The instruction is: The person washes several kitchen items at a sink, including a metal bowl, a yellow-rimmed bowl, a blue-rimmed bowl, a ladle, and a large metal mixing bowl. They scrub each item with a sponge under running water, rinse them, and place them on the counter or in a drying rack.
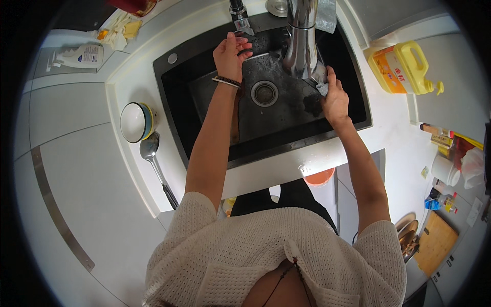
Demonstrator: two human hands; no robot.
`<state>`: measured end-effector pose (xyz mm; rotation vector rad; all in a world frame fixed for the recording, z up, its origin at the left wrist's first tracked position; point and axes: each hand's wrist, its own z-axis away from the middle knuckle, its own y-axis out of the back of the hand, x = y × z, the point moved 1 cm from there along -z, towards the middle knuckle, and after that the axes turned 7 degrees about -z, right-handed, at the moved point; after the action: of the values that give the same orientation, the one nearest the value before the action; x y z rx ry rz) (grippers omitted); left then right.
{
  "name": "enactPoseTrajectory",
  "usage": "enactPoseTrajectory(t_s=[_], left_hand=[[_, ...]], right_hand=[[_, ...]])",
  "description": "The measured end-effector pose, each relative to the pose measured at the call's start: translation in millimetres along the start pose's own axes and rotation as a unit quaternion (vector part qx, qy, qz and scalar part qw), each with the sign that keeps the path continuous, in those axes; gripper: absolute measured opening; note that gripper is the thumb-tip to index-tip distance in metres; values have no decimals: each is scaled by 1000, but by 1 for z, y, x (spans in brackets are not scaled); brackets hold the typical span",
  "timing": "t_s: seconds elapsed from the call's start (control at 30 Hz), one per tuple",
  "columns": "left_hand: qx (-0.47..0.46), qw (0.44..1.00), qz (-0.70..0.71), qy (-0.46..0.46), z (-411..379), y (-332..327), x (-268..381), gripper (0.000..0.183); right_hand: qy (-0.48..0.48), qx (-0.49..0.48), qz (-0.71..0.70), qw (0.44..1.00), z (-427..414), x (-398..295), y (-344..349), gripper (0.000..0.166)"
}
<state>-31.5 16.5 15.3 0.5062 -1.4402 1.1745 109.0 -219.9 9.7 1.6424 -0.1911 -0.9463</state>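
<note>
Over the back of a black sink (174, 96), my left hand (229, 57) is raised with its fingers parted and loosely curled. Nothing shows in its palm. Close to its fingertips is a slim tap (242, 25) with a shiny end. My right hand (336, 98) is beside the lower end of a large chrome faucet (302, 42), its fingers closed around a grey cloth (323, 89). The faucet partly hides the cloth, and contact between them cannot be made out. Below lies the round metal drain (264, 93) in the wet basin.
Stacked bowls (134, 122) and a large metal spoon (153, 153) lie left of the sink. A yellow pump jug (401, 69) is at the right. A spray bottle (78, 56) lies upper left. An orange basin (320, 177) shows below the counter edge.
</note>
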Motion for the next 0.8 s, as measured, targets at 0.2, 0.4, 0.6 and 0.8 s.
enactPoseTrajectory(t_s=[0.2,0.4,0.6,0.8], left_hand=[[55,998,-14,-27,-15,-5,3,25],[53,995,-84,9,-6,-7,-6,21],[-107,899,-218,364,76,7,-85,53],[-148,904,-9,401,98,23,-114,38]], right_hand=[[-2,21,-13,1000,4,12,6,79],[-120,120,-198,965,7,27,-4,51],[-328,-14,-543,773,18,38,-21,32],[-298,-83,-525,793,33,19,-13,47]])
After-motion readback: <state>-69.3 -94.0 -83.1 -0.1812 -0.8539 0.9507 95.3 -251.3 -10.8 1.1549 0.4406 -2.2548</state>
